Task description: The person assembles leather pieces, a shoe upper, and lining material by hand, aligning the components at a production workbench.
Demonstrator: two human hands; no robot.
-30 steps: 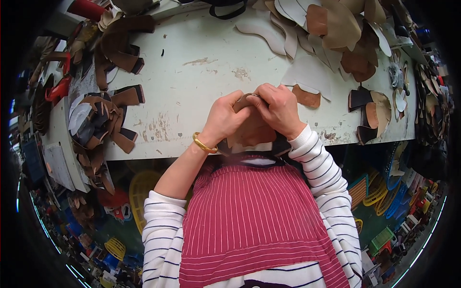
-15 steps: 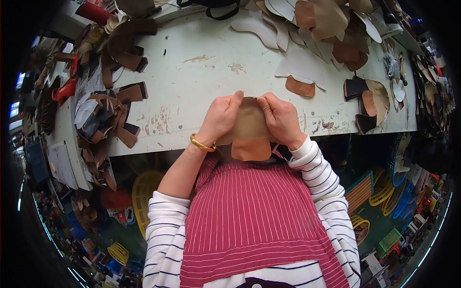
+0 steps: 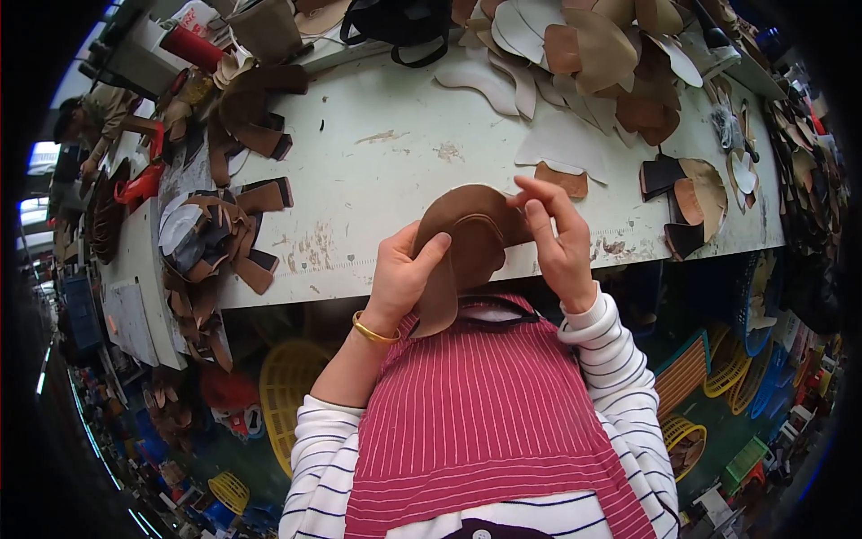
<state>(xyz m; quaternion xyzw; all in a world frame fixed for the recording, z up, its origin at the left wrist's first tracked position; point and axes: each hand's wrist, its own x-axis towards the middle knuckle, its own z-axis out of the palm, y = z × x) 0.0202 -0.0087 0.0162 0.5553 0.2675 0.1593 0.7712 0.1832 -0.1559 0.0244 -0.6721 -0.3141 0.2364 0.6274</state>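
Observation:
A curved brown leather shoe upper [image 3: 467, 208] is held up over the table's front edge, its brown face toward me and a rounded inner flap showing. My left hand [image 3: 402, 277] pinches its left side, thumb on the front, fingers behind. Beside the upper's right end is my right hand [image 3: 564, 244], its thumb and forefinger apart; whether a fingertip touches the leather I cannot tell. Another upper, tan with dark ends [image 3: 703, 202], lies on the table to the right. A white and brown piece [image 3: 561, 148] rests farther back.
The white worktable [image 3: 359, 189] has scuffs and a printed scale along its front. Brown uppers are heaped at left [image 3: 215, 229]; cut leather pieces [image 3: 606, 54] pile up at the back right. A black bag [image 3: 395, 25] lies at the back. Below stands a yellow basket [image 3: 289, 395]. A person [image 3: 94, 121] is at far left.
The upper has turned from its tan lining side to its brown outer side. My right hand has let go of its edge and opened; my left hand keeps hold, slightly lower.

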